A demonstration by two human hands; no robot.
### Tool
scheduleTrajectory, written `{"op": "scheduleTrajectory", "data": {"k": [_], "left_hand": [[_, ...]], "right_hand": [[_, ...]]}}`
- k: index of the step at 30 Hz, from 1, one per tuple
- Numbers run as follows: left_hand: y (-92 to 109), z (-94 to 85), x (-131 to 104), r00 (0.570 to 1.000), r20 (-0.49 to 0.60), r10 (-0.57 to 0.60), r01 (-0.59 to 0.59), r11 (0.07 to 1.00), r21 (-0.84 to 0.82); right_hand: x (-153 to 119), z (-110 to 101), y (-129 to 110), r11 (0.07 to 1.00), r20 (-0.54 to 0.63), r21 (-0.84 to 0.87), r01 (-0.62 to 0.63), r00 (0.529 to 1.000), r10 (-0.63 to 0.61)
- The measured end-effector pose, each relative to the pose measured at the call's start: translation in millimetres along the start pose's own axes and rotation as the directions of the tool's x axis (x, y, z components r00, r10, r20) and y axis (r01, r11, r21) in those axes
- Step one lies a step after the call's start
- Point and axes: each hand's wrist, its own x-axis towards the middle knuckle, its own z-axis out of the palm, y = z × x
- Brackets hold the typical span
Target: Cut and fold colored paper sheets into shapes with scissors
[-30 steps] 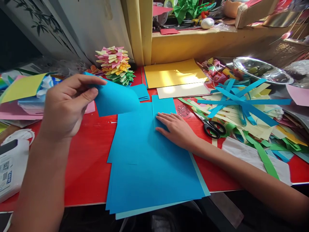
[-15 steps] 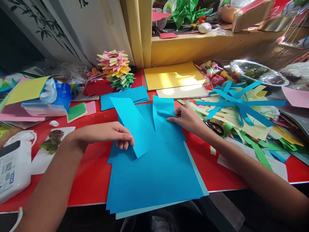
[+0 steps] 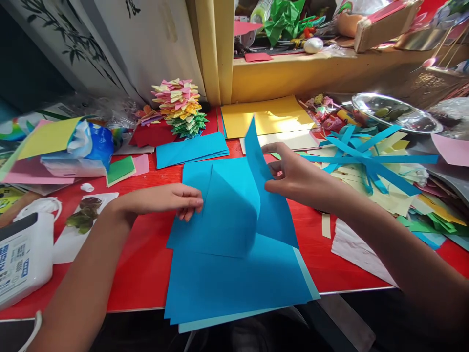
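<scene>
A blue paper sheet (image 3: pixel 230 210) curls up on its right side above a stack of larger blue sheets (image 3: pixel 234 288). My left hand (image 3: pixel 186 201) is at the sheet's left edge, its fingers bent together; whether they pinch the paper is hard to make out. On the right, my right hand (image 3: pixel 280 168) is beside the raised blue edge, thumb and curled fingers a little apart, with nothing visible between them. Pale blue paper shows under the stack at its lower right.
Folded blue strips (image 3: pixel 192 149) lie behind the stack, near a layered paper ornament (image 3: pixel 181 107). Yellow sheets (image 3: pixel 267 117) are farther back. Cut paper strips (image 3: pixel 366 161) and a metal bowl (image 3: pixel 397 113) are at right. A white device (image 3: pixel 25 259) sits at left.
The two separate raised blue pieces now appear as one curved sheet. Its left part has come down flatter, and its right edge has risen. My right hand has turned and moved slightly.
</scene>
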Motion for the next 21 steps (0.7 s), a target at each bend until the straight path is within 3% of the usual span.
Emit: {"op": "scheduleTrajectory", "data": {"k": [1, 3, 5, 6, 9, 12, 14, 17, 19, 21], "left_hand": [[-3, -1.9, 2, 0.989, -0.146, 0.005, -0.001, 1.000, 0.026], [-11, -4.9, 8, 0.908, -0.418, -0.006, 0.038, 0.997, 0.069], [-20, -6.5, 14, 0.827, -0.561, -0.013, 0.106, 0.985, 0.134], [-24, -6.7, 16, 0.812, -0.584, -0.001, 0.132, 0.975, 0.181], [-32, -6.3, 17, 0.847, -0.526, 0.072, 0.128, 0.934, 0.334], [-35, -6.7, 14, 0.889, -0.457, 0.036, 0.141, 0.927, 0.347], [-37, -8.1, 12, 0.892, -0.452, -0.002, 0.168, 0.930, 0.327], [-40, -10.9, 12, 0.893, -0.450, -0.011, 0.179, 0.927, 0.331], [-42, -11.9, 12, 0.897, -0.442, -0.020, 0.187, 0.923, 0.337], [-41, -11.2, 14, 0.900, -0.435, -0.022, 0.192, 0.917, 0.350]], "right_hand": [[2, 0, -5, 1.000, 0.034, -0.020, 0.015, 0.999, -0.015], [10, 3, -16, 0.997, 0.083, -0.064, 0.038, 0.996, -0.032], [20, 9, -28, 0.996, 0.147, -0.089, 0.028, 0.989, -0.015], [24, 13, -35, 0.997, 0.199, -0.081, 0.016, 0.980, 0.000], [35, 29, -49, 1.000, 0.403, 0.005, -0.027, 0.915, 0.023], [41, 44, -49, 0.994, 0.509, 0.081, -0.066, 0.861, 0.016], [43, 48, -38, 0.997, 0.457, 0.056, -0.046, 0.890, 0.016], [45, 45, -10, 0.997, 0.275, -0.072, 0.002, 0.961, 0.018], [43, 40, 10, 0.997, 0.219, -0.067, -0.023, 0.975, 0.038], [38, 34, 22, 0.995, 0.229, 0.045, -0.095, 0.970, 0.082]]}}
